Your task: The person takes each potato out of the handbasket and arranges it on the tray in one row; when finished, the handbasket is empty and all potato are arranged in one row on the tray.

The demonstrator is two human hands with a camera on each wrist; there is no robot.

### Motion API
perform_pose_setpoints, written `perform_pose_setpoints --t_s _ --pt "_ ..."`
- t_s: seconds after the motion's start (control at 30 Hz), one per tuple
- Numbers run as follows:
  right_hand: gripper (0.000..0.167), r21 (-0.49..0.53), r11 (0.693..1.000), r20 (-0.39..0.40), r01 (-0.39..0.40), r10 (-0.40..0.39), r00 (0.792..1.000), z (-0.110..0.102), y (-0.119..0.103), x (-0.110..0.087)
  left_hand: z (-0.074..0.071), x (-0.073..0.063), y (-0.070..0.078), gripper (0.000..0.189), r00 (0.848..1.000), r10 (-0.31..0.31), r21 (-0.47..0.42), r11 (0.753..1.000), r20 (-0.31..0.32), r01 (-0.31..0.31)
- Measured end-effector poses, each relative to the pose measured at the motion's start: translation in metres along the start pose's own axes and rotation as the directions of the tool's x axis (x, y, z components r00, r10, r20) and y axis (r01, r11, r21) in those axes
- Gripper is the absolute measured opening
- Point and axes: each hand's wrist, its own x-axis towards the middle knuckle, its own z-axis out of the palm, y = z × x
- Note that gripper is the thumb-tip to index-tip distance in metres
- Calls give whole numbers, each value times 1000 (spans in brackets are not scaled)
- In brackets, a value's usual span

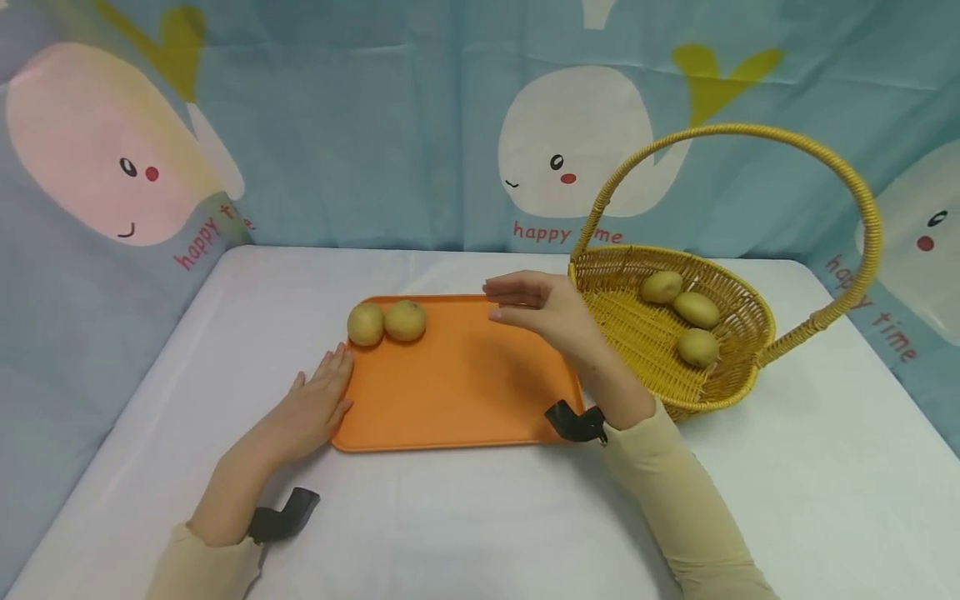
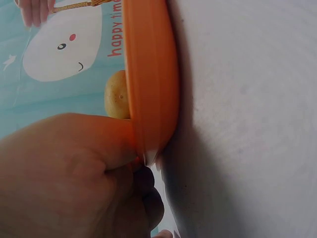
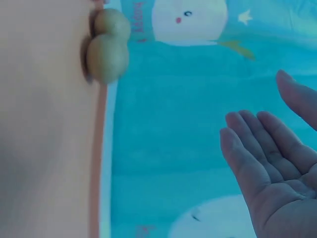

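Observation:
An orange tray [image 1: 457, 375] lies on the white table, with two round potatoes [image 1: 386, 322] side by side in its far left corner. My left hand [image 1: 311, 412] holds the tray's left edge; in the left wrist view the thumb [image 2: 99, 136] lies over the rim and the other fingers curl beneath it. Above the right part of the tray, my right hand [image 1: 551, 315] hovers with nothing in it. Its fingers look extended and the thumb apart in the right wrist view, palm [image 3: 287, 203] showing.
To the right of the tray stands a yellow wicker basket [image 1: 645, 358] with a tall arched handle [image 1: 862, 200]. Three potatoes [image 1: 697, 310] lie inside it. A blue curtain [image 1: 360, 150] with whale prints hangs behind the table [image 1: 450, 517].

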Motion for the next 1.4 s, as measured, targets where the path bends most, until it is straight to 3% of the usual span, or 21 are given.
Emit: perform_pose_setpoints --t_s 0.4,0.6,0.77,1.0,1.2,1.4 --pt "38 -140 990 -78 -34 23 997 -75 1 -45 0 -3 -8 63 1000 -11 -16 1000 8 11" --pt "40 -307 947 -179 -100 45 983 -117 8 -72 0 -2 -4 64 1000 -24 -23 999 20 25" --pt "41 -368 909 -260 -194 100 960 -146 16 -88 -1 -2 -2 63 1000 -19 -11 1000 13 19" --pt "51 -444 850 -303 -285 157 940 -156 25 -92 -2 -3 -1 63 1000 -22 -19 1000 10 22" --pt "55 -523 774 -302 -356 223 927 -157 29 -88 1 -2 -1 63 1000 -15 -20 1000 10 16" --pt "60 -537 739 -307 -406 277 910 -161 33 -84 0 -1 2 63 1000 -18 -19 1000 11 18"
